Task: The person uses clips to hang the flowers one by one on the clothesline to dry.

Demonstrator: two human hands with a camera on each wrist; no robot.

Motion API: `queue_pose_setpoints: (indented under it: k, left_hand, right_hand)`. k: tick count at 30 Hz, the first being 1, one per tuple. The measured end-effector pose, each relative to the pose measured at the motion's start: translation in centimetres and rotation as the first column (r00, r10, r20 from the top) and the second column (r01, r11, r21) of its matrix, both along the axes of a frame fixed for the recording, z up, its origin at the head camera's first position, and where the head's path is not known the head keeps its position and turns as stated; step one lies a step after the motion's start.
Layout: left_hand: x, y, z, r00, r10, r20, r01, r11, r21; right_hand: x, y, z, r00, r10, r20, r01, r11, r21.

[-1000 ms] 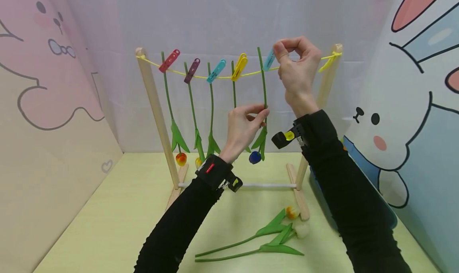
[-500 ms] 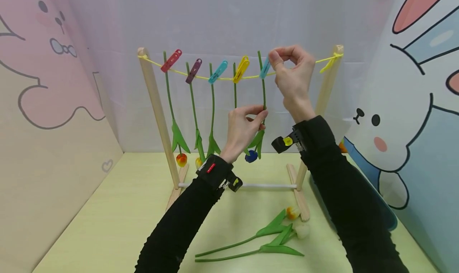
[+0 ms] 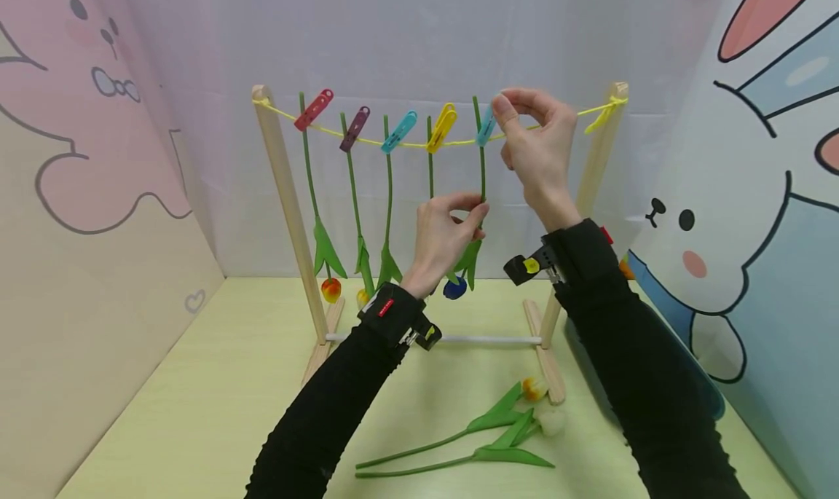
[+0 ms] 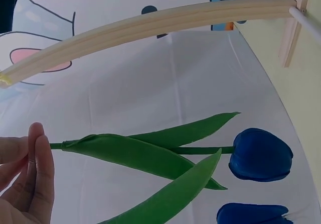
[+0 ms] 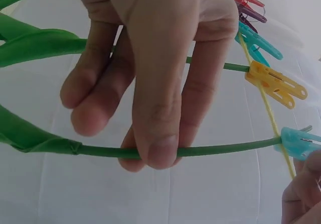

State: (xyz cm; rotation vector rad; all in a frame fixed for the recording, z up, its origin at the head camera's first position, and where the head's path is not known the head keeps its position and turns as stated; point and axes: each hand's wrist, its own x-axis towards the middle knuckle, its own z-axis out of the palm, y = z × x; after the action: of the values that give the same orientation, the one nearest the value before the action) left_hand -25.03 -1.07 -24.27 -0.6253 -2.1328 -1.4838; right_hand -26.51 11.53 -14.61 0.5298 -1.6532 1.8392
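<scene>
My left hand [image 3: 442, 238] pinches the green stem of a blue tulip [image 4: 261, 154] that hangs head down. Higher up, my right hand [image 3: 542, 146] pinches the upper end of a light-blue clothespin [image 3: 486, 126]. This clothespin sits over the stem near its top, at the yellow string [image 5: 271, 116]. Left of it, several tulips hang upside down from the string by a red clothespin [image 3: 314, 110], a purple clothespin [image 3: 355, 129], another light-blue clothespin [image 3: 399, 132] and a yellow clothespin [image 3: 442, 128]. My left hand and forearm partly hide the hanging flowers.
A wooden frame [image 3: 283, 193] carries the string between two posts. Two more tulips, one yellow-orange [image 3: 534, 389] and one white [image 3: 550, 419], lie on the table [image 3: 197, 411] in front. Behind my right forearm stands a dark teal bin [image 3: 711, 397].
My right hand has moved a little left and down, bringing the light-blue clothespin from beside the stem onto it. The blue tulip's head has swung slightly left.
</scene>
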Motion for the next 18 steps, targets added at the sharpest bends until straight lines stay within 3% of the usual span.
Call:
queue_pose_setpoints:
  k: [6,11,15,18]
  left_hand:
    - [0.4,-0.6,-0.6,0.999,0.031,-0.036,-0.032,0.999,-0.035]
    - [2.3,-1.7,-2.7,0.994,0.028,-0.105,-0.033,0.999,-0.043]
    - [4.5,-3.8,-5.5,0.993,-0.09,-0.076,0.079,0.987,-0.138]
    - [6.1,-6.2,-8.2,0.974,-0.206,0.091,0.223,0.934,-0.278]
  right_hand:
    - [0.9,0.3,-0.6,0.996,-0.081,-0.031,0.083,0.992,0.097]
    - [2.2,1.8,-2.6,0.967,-0.157,-0.2,0.179,0.979,0.097]
    - [3.5,4.5,-6.3,0.952,-0.117,-0.282,0.149,0.984,0.094]
    - [4.2,7.3,-10.2,0.96,-0.085,-0.267,0.13,0.979,0.158]
